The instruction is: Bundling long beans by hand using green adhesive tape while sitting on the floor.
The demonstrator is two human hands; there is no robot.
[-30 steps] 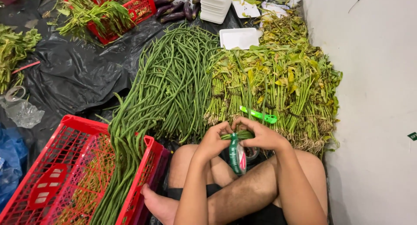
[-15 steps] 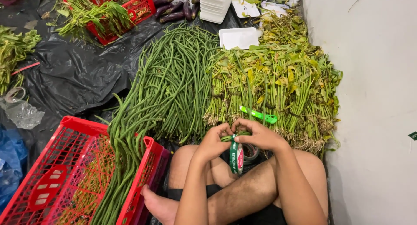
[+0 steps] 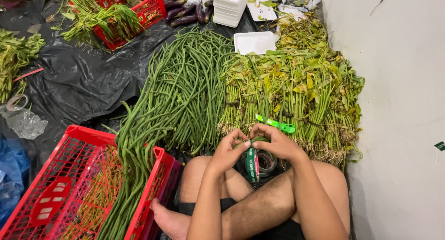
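Left hand (image 3: 228, 152) and right hand (image 3: 274, 142) pinch green tape roll (image 3: 252, 163) over crossed legs; long beans (image 3: 181, 96) at 11 o'clock, leafy stalk bundles (image 3: 301, 91) at 1 o'clock, red crate (image 3: 69, 184) at 8 o'clock

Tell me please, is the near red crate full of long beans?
No, the red crate is mostly bare mesh; the long beans only trail over its right side from the pile on the floor.

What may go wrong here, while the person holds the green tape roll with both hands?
1. The tape roll is gripped only by the fingertips of the left hand and right hand; it might slip onto the legs.
2. The long beans hang over the red crate edge and could slide off.
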